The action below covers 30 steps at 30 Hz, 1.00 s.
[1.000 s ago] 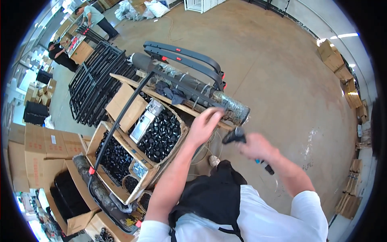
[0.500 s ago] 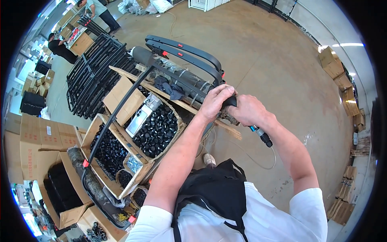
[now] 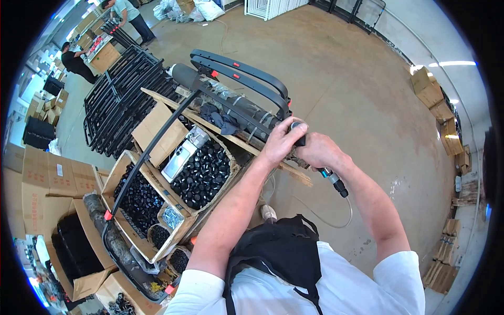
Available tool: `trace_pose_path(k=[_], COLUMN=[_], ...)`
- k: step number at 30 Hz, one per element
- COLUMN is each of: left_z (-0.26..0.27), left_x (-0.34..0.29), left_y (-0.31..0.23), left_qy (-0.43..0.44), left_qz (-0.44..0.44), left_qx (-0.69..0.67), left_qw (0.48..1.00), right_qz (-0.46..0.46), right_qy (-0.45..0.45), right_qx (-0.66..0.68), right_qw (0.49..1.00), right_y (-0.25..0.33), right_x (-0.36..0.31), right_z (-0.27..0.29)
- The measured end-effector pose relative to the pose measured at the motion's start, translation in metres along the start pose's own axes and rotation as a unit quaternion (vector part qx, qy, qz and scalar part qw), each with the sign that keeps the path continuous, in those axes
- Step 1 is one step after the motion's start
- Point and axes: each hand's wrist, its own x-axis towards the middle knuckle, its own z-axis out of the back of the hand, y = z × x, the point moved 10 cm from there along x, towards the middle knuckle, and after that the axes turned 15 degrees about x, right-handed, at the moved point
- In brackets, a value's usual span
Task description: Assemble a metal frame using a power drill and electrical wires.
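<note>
My right hand (image 3: 321, 150) is closed around an air tool (image 3: 336, 185), whose lower end with a blue ring and black hose fitting sticks out below the fist. A pale air hose (image 3: 336, 226) loops from it toward the floor. My left hand (image 3: 282, 140) is closed at the near end of a black tube frame (image 3: 247, 113), its thumb against the tool's dark rounded body. The fingers hide what lies between the frame end and the tool. Two curved black bars (image 3: 247, 71) with red inserts stand at the frame's far side. A long bent tube (image 3: 157, 139) runs off to the left.
Left of me, a wooden bin (image 3: 142, 231) and a lined box (image 3: 202, 176) hold many black plastic parts. Wrapped rollers and a wooden plank (image 3: 294, 173) lie under the frame. Stacked black frames (image 3: 126, 100), cartons (image 3: 58, 173) and two people stand farther off.
The view has shifted slightly. Both hands and the tool sit a little lower, with the tool's dark rounded end showing more beside my left thumb. Both grips stay closed.
</note>
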Motion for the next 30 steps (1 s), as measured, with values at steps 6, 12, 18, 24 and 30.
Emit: trace_pose_path(k=[6, 12, 18, 24, 30], left_z=[-0.003, 0.004, -0.001, 0.076, 0.254], left_x=[-0.002, 0.000, -0.002, -0.004, 0.038], left_y=[0.002, -0.003, -0.014, -0.065, -0.068], left_qy=[-0.005, -0.023, 0.029, 0.011, -0.076], left_qz=[-0.018, -0.015, 0.009, -0.071, -0.011], left_qx=[-0.022, 0.002, -0.065, -0.043, -0.107], left_qw=[1.000, 1.000, 0.997, 0.997, 0.991], right_qz=[0.029, 0.010, 0.004, 0.014, 0.126], right_qy=[-0.011, -0.021, -0.043, -0.083, -0.020], right_qx=[-0.005, 0.047, 0.138, 0.046, 0.037], right_qw=[0.999, 0.999, 0.989, 0.995, 0.991], right_y=[0.010, -0.004, 0.019, 0.117, 0.253], right_x=[0.003, 0.014, -0.009, -0.027, 0.095], right_z=[-0.003, -0.003, -0.002, -0.003, -0.032])
